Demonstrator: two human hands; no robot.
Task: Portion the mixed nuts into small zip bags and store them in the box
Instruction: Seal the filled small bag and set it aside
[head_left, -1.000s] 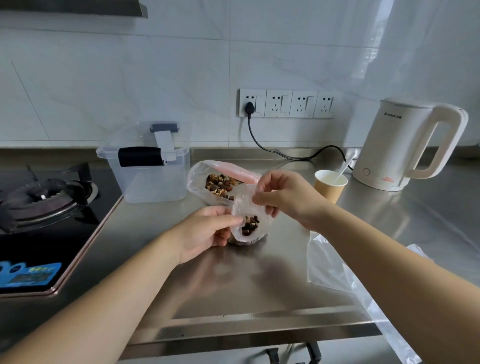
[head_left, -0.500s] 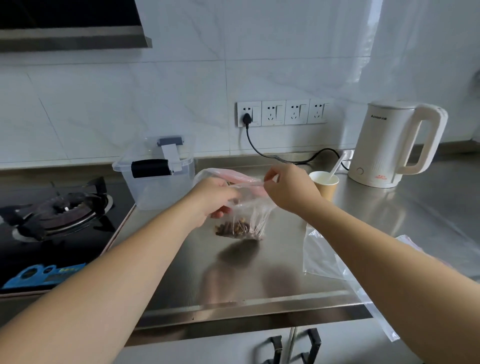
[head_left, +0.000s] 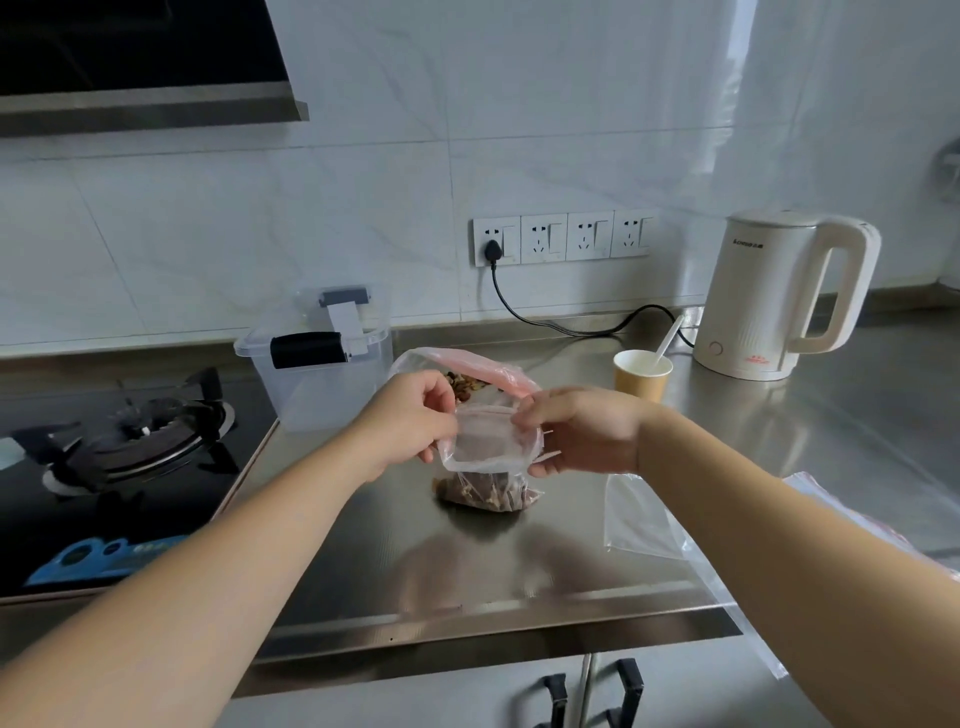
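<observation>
A small clear zip bag (head_left: 485, 452) with nuts in its bottom stands on the steel counter (head_left: 467, 561). My left hand (head_left: 410, 421) pinches the left end of its top strip and my right hand (head_left: 582, 436) pinches the right end. Its mouth is spread open. Behind it lies the large bag of mixed nuts (head_left: 467, 376) with a pink strip, its mouth open. The clear storage box (head_left: 317, 364) with a black handle and lid on stands at the back left.
A gas hob (head_left: 119, 447) fills the left side. A paper cup (head_left: 641, 376) with a white spoon and a white kettle (head_left: 779, 296) stand at the back right. Empty clear bags (head_left: 644, 519) lie under my right forearm near the counter's front edge.
The small bag was lifted upright off the counter and then lowered; both hands moved from its side to the ends of its top strip. The camera tilted up.
</observation>
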